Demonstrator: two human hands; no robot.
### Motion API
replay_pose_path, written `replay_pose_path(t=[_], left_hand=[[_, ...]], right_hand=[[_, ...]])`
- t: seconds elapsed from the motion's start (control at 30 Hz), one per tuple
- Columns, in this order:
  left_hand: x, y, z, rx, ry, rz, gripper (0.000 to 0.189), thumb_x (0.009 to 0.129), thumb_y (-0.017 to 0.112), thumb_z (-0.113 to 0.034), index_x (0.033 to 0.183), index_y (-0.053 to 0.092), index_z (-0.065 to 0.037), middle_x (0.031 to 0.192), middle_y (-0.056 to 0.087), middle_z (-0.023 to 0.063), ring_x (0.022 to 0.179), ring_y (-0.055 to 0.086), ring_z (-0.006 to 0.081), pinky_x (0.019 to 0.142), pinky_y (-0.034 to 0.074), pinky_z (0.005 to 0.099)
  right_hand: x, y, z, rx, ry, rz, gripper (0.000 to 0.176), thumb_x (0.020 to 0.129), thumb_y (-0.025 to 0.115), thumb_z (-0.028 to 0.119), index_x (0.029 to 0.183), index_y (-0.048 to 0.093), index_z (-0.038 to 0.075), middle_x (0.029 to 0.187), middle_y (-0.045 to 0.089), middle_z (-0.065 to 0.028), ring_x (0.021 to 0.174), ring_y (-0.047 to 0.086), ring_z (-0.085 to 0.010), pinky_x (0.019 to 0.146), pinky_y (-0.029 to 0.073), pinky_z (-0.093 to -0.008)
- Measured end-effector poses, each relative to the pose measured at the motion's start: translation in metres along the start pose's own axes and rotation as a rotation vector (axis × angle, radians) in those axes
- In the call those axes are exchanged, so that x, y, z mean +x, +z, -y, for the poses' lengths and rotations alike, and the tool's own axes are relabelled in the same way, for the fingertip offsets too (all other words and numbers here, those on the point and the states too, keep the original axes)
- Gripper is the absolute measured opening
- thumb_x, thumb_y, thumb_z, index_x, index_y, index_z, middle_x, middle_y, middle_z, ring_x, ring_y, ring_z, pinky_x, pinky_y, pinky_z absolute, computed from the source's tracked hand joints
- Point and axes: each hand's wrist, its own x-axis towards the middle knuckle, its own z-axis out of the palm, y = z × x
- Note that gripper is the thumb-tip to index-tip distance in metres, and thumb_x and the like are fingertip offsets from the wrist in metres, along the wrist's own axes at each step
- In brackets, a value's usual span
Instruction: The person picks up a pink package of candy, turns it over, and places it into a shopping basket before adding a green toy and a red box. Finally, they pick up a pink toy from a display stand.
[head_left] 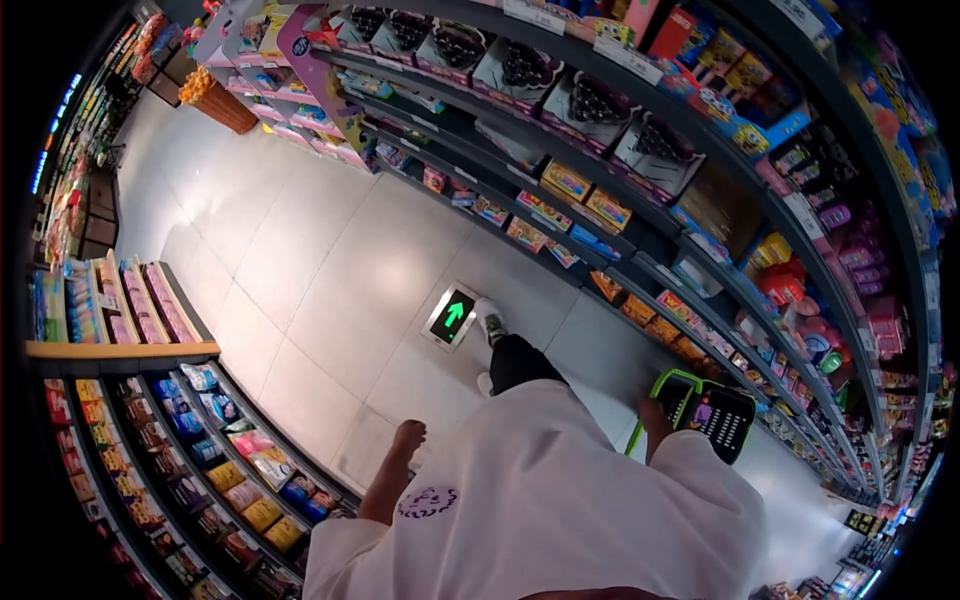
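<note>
At my right side, my right hand (655, 417) is wrapped round the green handle of a black shopping basket (727, 420). The basket hangs just beside the lower shelves. Part of its inside is visible, with one small colourful item in it that I cannot make out. My left hand (408, 437) hangs at my other side with its fingers curled in, and nothing shows in it. It is nearest to the shelf of bagged snacks (243, 495), apart from it.
Tall shelves (560, 130) of packaged sweets and toys line the right. A lower shelf unit (120, 349) stands left. A lit green floor arrow (453, 314) lies by my foot on the tiled aisle (300, 250). A cone-shaped orange display (215, 100) stands farther ahead.
</note>
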Motion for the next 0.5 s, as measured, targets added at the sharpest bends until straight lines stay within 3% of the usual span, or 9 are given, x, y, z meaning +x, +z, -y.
replay_pose_path(t=[0.07, 0.1, 0.17, 0.33, 0.37, 0.4, 0.47, 0.5], left_hand=[[-0.020, 0.028, -0.057, 0.064, 0.100, -0.042, 0.022, 0.081, 0.054, -0.016, 0.094, 0.060, 0.001, 0.085, 0.062, 0.0097, 0.068, 0.059, 0.0179, 0.059, 0.049, 0.0291], [-0.025, 0.037, -0.084, 0.124, 0.202, -0.084, 0.024, 0.082, 0.054, -0.018, 0.097, 0.060, 0.001, 0.087, 0.062, 0.0096, 0.071, 0.060, 0.0186, 0.063, 0.050, 0.0296], [-0.021, 0.040, -0.126, 0.165, 0.273, -0.074, 0.025, 0.082, 0.055, -0.018, 0.097, 0.060, 0.001, 0.086, 0.062, 0.0106, 0.072, 0.061, 0.0190, 0.065, 0.050, 0.0301], [0.022, -0.012, -0.195, 0.455, 0.439, -0.008, 0.021, 0.081, 0.053, -0.015, 0.094, 0.063, -0.001, 0.089, 0.063, 0.0138, 0.081, 0.062, 0.0229, 0.072, 0.050, 0.0337], [0.047, -0.040, -0.203, 0.945, 0.745, 0.012, 0.020, 0.081, 0.052, -0.013, 0.092, 0.063, -0.001, 0.091, 0.063, 0.0145, 0.085, 0.061, 0.0248, 0.075, 0.049, 0.0348], [0.062, -0.058, -0.212, 1.435, 1.042, 0.032, 0.018, 0.080, 0.051, -0.010, 0.091, 0.064, -0.002, 0.093, 0.063, 0.0153, 0.089, 0.061, 0.0267, 0.078, 0.048, 0.0358], [0.047, -0.071, -0.264, 1.186, 0.741, -0.091, 0.018, 0.079, 0.048, -0.008, 0.087, 0.063, -0.002, 0.097, 0.062, 0.0155, 0.093, 0.059, 0.0305, 0.082, 0.047, 0.0383], [0.057, -0.083, -0.280, 0.985, 0.710, -0.145, 0.017, 0.080, 0.049, -0.009, 0.088, 0.063, -0.002, 0.095, 0.063, 0.0143, 0.090, 0.060, 0.0283, 0.079, 0.048, 0.0370]], right_hand=[[0.017, 0.007, 0.008, -0.510, -0.203, -0.009, 0.023, 0.075, 0.051, 0.025, 0.062, 0.055, 0.006, 0.059, 0.054, -0.0099, 0.054, 0.053, -0.0230, 0.052, 0.041, -0.0396], [0.013, 0.010, 0.027, -0.507, -0.201, -0.009, 0.023, 0.075, 0.051, 0.025, 0.062, 0.055, 0.006, 0.059, 0.054, -0.0099, 0.054, 0.053, -0.0230, 0.052, 0.041, -0.0396], [0.004, 0.017, 0.069, -0.710, -0.180, 0.020, 0.007, 0.073, 0.062, 0.007, 0.078, 0.065, 0.005, 0.081, 0.065, -0.0167, 0.078, 0.066, -0.0296, 0.064, 0.052, -0.0390], [0.003, 0.052, 0.118, -0.628, -0.306, 0.143, 0.015, 0.080, 0.053, 0.016, 0.080, 0.063, 0.004, 0.077, 0.063, -0.0135, 0.070, 0.063, -0.0261, 0.060, 0.050, -0.0384], [0.000, 0.062, 0.132, -0.535, -0.309, 0.160, 0.018, 0.082, 0.051, 0.018, 0.082, 0.062, 0.004, 0.075, 0.062, -0.0119, 0.067, 0.061, -0.0250, 0.058, 0.049, -0.0384], [-0.037, 0.076, 0.202, -0.020, 0.275, 0.115, 0.019, 0.083, 0.050, 0.022, 0.087, 0.059, 0.006, 0.076, 0.060, -0.0092, 0.065, 0.058, -0.0221, 0.058, 0.049, -0.0373], [-0.028, 0.097, 0.206, 0.016, 0.266, 0.248, 0.020, 0.083, 0.053, 0.025, 0.092, 0.057, 0.008, 0.080, 0.060, -0.0096, 0.069, 0.059, -0.0227, 0.059, 0.049, -0.0400], [-0.021, 0.108, 0.210, 0.121, 0.364, 0.264, 0.020, 0.083, 0.053, 0.024, 0.096, 0.056, 0.009, 0.081, 0.060, -0.0093, 0.070, 0.059, -0.0231, 0.057, 0.048, -0.0411]])
